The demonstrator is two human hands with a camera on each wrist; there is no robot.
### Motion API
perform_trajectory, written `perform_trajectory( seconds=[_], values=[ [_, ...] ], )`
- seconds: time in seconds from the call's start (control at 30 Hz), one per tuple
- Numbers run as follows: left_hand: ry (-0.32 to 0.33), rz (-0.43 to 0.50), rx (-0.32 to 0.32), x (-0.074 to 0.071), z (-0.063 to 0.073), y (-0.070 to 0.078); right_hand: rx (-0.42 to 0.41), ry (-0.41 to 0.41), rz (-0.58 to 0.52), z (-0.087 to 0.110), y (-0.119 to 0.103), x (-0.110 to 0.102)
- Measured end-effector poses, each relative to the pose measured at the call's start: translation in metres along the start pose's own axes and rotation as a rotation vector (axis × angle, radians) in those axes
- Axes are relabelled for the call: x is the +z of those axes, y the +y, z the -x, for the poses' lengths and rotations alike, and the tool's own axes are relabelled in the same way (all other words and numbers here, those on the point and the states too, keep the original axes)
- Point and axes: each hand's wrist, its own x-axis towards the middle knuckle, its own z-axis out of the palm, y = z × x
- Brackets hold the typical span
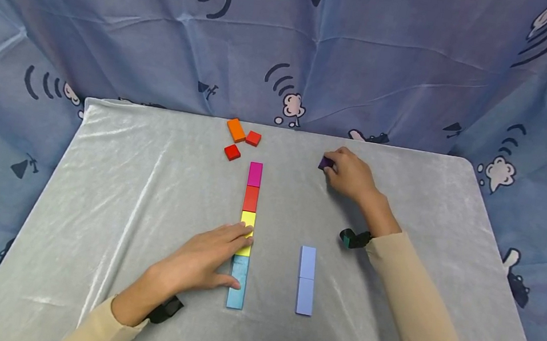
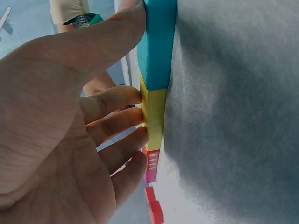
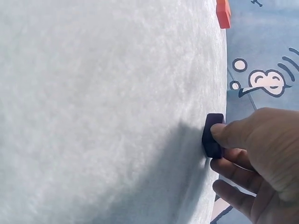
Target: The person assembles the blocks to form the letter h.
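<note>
A straight row of coloured blocks runs away from me: light blue (image 1: 235,299), yellow (image 1: 248,218), red (image 1: 251,199) and magenta (image 1: 254,174) at the far end. My left hand (image 1: 202,259) rests along its left side, fingertips touching the yellow part and thumb on the light blue part; the left wrist view shows the fingers loosely extended. Farther back on the right, my right hand (image 1: 353,176) pinches a small dark purple block (image 3: 213,135) between thumb and fingers, at or just above the cloth.
Two periwinkle blocks (image 1: 306,281) lie end to end right of the row. Behind the row sit an orange block (image 1: 236,130) and two small red blocks (image 1: 232,152). A grey cloth (image 1: 189,182) covers the table, and a patterned blue curtain (image 1: 396,65) hangs behind it.
</note>
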Motion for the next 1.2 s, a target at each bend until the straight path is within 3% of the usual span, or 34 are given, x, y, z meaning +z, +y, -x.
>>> perform_trajectory(
  seconds=[0.67,1.2],
  values=[
    [-0.012,-0.006,-0.007,0.0,0.001,0.0,-0.107,0.011,-0.034,0.028,-0.016,0.007],
    [-0.008,-0.002,-0.006,0.0,0.0,0.001,-0.222,0.011,-0.063,0.074,-0.026,0.016]
  ],
)
